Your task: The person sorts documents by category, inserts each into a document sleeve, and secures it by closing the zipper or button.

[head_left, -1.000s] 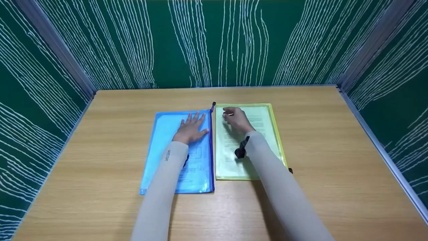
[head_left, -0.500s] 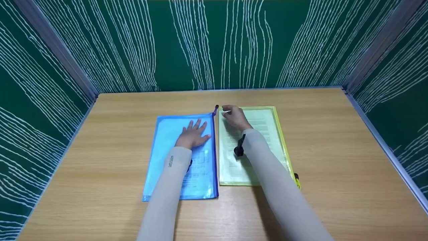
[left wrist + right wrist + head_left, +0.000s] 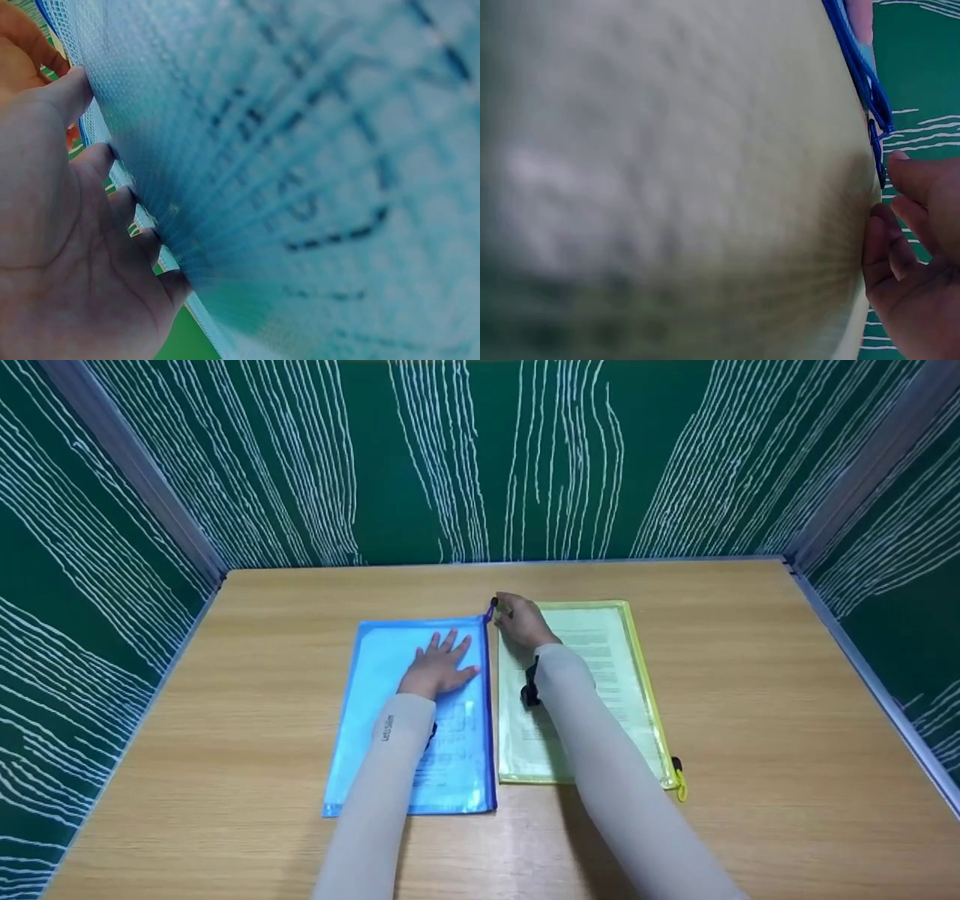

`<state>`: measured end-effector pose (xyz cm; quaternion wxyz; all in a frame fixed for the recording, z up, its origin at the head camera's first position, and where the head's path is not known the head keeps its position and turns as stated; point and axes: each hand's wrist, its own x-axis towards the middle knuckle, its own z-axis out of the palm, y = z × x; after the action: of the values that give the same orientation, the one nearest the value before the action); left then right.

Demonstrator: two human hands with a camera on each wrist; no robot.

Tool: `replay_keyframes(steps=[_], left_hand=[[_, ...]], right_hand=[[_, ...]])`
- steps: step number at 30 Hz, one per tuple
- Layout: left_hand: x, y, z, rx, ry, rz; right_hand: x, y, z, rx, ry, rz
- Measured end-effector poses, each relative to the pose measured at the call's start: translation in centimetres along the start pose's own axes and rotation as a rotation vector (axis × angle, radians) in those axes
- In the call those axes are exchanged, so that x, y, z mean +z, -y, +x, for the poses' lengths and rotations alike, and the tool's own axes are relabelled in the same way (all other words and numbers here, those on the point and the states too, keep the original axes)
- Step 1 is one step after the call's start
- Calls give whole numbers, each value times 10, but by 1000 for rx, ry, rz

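Observation:
A blue zip document pouch (image 3: 382, 720) with printed sheets inside lies on the table, and my left hand (image 3: 437, 667) rests on it with fingers spread. The left wrist view shows that palm (image 3: 90, 247) and its fingertips pressed to the mesh surface. Over the top left corner of a yellow zip pouch (image 3: 600, 720) is my right hand (image 3: 525, 620), its fingers bent. Its fingertips are right at the dark-tipped zip pull (image 3: 492, 607) on the blue pouch's top right corner. In the right wrist view, thumb and fingers (image 3: 911, 225) stand apart beside the blue zip cord (image 3: 877, 154).
The wooden table (image 3: 247, 675) extends around both pouches. Green panels (image 3: 420, 457) with white wavy lines and grey frame posts (image 3: 135, 457) enclose its back and sides. A yellow zip pull (image 3: 679, 780) hangs at the yellow pouch's lower right corner.
My right hand has moved up and left from above the yellow pouch to the blue pouch's zip pull. The left hand stays flat on the blue pouch. The head view has shifted slightly.

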<state>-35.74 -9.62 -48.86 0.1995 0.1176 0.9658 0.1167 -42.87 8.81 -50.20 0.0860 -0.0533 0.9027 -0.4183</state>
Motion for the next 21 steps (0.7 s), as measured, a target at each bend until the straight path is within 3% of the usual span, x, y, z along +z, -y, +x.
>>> replay_keyframes(steps=[6,9,12,17,21], left_hand=[[1,1,-5,5,-2,-11],[2,1,-6,17,-5,-2],[5,1,-5,24,-9,1],[5,-1,-4,22,-14,-14],[4,0,-3,17,-19,-11]], right_hand=[[-1,9,2,-6,41,-125],[2,11,1,-59,29,-208],[5,12,0,-30,11,-98],[6,16,-2,145,-32,273],[4,16,-1,131,-47,156]])
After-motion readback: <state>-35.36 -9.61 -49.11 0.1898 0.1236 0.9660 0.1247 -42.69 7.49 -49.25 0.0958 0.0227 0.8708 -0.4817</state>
